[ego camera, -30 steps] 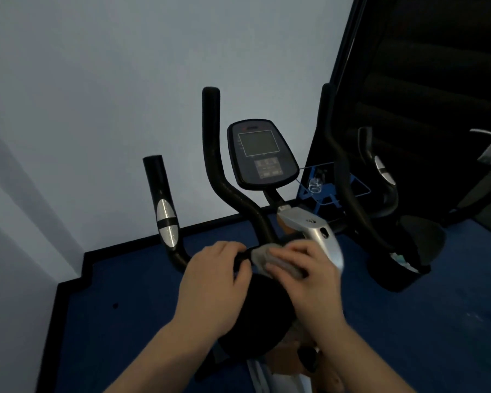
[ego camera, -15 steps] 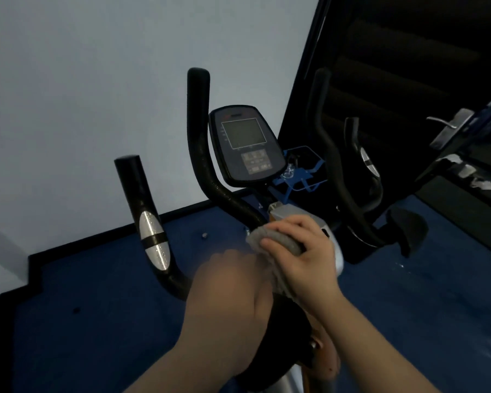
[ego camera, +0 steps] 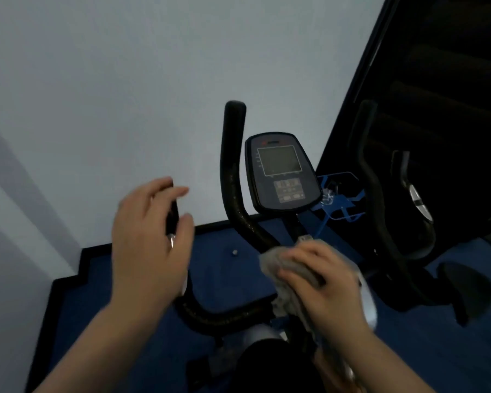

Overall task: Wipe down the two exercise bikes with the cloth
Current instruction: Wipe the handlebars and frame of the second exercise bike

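One exercise bike stands in front of me, its black console (ego camera: 281,171) between two upright black handlebars (ego camera: 233,165). My right hand (ego camera: 326,287) presses a grey cloth (ego camera: 275,259) onto the silver stem cover (ego camera: 368,303) just below the console. My left hand (ego camera: 148,245) is raised in front of the left handlebar grip (ego camera: 172,217), with its fingers apart and curved around the grip without closing on it. The lower curved bar (ego camera: 210,316) runs between my two hands. The bike's seat and body are mostly hidden below my arms.
A pale wall rises close behind the bike. The floor (ego camera: 224,265) is blue carpet with a black skirting edge. A blue wire holder (ego camera: 338,194) sits right of the console. The right handlebar (ego camera: 369,171) and a dark rounded part (ego camera: 465,293) stand against a black panel.
My left hand has left the centre of the bike and risen up and left to the left grip. My right hand keeps the cloth on the silver stem. The view has shifted.
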Demonstrator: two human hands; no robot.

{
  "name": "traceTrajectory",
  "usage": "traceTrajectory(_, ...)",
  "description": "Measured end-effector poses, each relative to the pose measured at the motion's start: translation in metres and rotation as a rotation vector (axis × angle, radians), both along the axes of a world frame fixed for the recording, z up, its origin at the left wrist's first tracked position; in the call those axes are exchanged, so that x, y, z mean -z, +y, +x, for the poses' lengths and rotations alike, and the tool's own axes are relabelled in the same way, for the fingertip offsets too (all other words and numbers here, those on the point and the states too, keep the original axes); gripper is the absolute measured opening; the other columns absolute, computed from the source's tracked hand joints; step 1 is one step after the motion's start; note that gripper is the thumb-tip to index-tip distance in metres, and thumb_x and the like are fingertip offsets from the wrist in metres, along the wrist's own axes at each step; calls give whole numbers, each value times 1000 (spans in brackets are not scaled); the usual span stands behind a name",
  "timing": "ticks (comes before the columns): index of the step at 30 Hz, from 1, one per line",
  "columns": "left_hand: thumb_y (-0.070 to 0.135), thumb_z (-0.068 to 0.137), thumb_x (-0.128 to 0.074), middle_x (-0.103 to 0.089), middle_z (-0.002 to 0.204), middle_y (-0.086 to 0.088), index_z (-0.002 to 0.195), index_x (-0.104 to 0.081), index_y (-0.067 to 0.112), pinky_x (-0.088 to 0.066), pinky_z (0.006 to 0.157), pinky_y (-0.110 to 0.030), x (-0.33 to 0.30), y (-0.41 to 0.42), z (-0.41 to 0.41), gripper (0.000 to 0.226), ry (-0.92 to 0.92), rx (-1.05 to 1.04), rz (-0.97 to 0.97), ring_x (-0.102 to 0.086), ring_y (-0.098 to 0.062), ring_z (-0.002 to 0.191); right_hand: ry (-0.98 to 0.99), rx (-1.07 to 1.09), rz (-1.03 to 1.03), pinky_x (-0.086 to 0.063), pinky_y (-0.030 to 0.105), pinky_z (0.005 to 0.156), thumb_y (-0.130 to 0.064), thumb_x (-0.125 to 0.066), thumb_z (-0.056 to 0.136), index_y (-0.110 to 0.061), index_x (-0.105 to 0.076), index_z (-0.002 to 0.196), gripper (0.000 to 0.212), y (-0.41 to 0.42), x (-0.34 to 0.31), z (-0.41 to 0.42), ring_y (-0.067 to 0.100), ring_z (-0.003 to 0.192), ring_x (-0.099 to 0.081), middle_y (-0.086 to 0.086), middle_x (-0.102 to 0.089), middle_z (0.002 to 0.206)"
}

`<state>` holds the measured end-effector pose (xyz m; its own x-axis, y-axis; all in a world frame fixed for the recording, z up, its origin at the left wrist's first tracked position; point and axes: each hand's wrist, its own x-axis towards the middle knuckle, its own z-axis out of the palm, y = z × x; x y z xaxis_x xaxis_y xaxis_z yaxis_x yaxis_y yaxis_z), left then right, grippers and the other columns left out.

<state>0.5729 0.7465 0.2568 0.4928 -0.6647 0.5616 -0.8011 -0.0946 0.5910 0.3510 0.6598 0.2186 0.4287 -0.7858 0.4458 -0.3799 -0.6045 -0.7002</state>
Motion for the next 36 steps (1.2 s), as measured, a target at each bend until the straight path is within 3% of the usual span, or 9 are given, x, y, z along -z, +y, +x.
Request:
traceTrajectory(3, 28, 91, -43, -45, 142, -1, 131, -51, 16, -22, 109, -26, -6, -17, 24, 43, 10, -56, 49, -37, -16, 132, -6, 11, 4, -48, 16, 79, -14, -83, 67, -27, -74, 89, 26, 5, -1, -6, -1, 91, -60, -17, -64, 92)
traceTrajectory(7, 27, 96, -44, -50, 136, -2, 135, -46, 15, -27, 103, -23, 6, -27, 22, 41, 16, -42, 120, -42, -14, 126, -7, -136, -118, -46, 10, 77, -20, -77, 73, -19, -74, 91, 18, -21, -23, 55, 0, 85, -59, -8, -63, 92)
traceTrajectory(15, 27, 96, -44, -54, 128, 3, 129, -51, 17, -30, 98, -21, 9, -29, 18, 35, 64, -70, 44, -39, 0, 114, -25, -147, -30, -52, 23, 79, -15, -80, 70, -27, -74, 90, 24, -26, -18, 29, 4, 90, -63, -17, -66, 93)
traceTrajectory(21, 34, 92, -40, -57, 126, 1, 127, -54, 16, -33, 99, -24, 7, -29, 21, 42, -2, -96, 82, -49, -11, 115, -140, -157, -28, -44, 7, 80, -13, -77, 74, -21, -74, 90, 18, -58, -47, 101, -4, 87, -61, -11, -68, 91)
traceTrajectory(25, 37, 91, -39, -57, 125, 3, 127, -53, 17, -35, 101, -26, 8, -29, 19, 44, 22, -86, 65, -49, -10, 115, -118, -136, -17, -47, 10, 82, -11, -80, 70, -25, -73, 91, 26, -41, -31, 64, -3, 89, -63, -15, -69, 92)
traceTrajectory(31, 41, 89, -35, -57, 124, 3, 126, -53, 17, -34, 99, -24, 8, -30, 19, 48, -7, -100, 66, -49, -11, 114, -134, -100, -226, -43, 6, 78, -10, -75, 75, -15, -74, 87, 13, -72, -50, 114, 2, 80, -59, -7, -67, 87)
traceTrajectory(36, 43, 89, -34, -57, 123, 3, 125, -54, 17, -35, 97, -24, 9, -31, 19, 49, -4, -97, 53, -49, -10, 112, -326, 24, -230, -39, 3, 79, -11, -73, 78, -15, -73, 95, 17, -82, -62, 112, -3, 87, -55, -4, -62, 97)
